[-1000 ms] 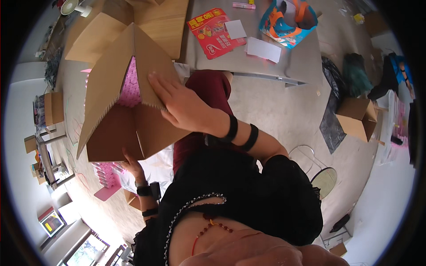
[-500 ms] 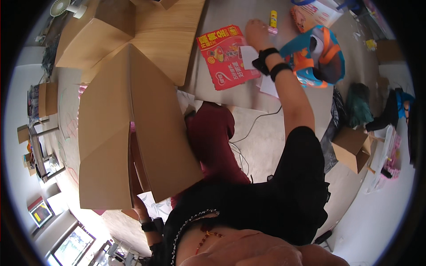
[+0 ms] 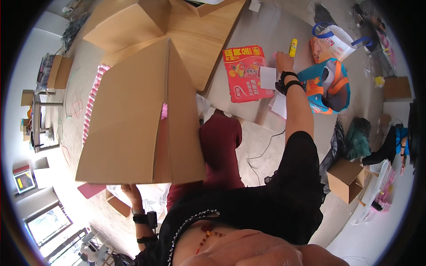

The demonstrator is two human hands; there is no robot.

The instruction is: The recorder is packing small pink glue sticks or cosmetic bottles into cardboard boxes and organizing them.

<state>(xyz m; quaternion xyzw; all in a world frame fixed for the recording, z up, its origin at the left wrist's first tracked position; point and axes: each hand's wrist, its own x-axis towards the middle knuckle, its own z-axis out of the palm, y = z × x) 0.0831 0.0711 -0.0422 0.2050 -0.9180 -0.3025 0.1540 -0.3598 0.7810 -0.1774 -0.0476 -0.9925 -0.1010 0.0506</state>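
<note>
A large brown cardboard box (image 3: 128,119) stands at my left, its flaps folded nearly together with a narrow gap between them. Something pink (image 3: 164,111) shows in that gap. At the box's near edge is my left hand (image 3: 130,191), with its fingers mostly hidden by the cardboard. My right hand (image 3: 284,63) rests on the grey table (image 3: 248,31), fingers curled; a bit of pink shows at them, too small to name. Just beyond it lies a yellow glue stick (image 3: 293,47). White paper slips (image 3: 267,78) lie by my right wrist, partly over a red printed packaging sheet (image 3: 242,73).
A blue and orange tote bag (image 3: 326,86) stands right of my right forearm, with a white bag (image 3: 335,44) behind it. Another open carton (image 3: 128,24) sits on a wooden board (image 3: 199,40). Pink-and-white bundles (image 3: 91,106) line the box's left side. A small carton (image 3: 346,177) is at right.
The view has shifted, so the table appears lower and further right. The box flaps sit closer together over the gap. My right hand stays near the glue stick, its fingers more curled.
</note>
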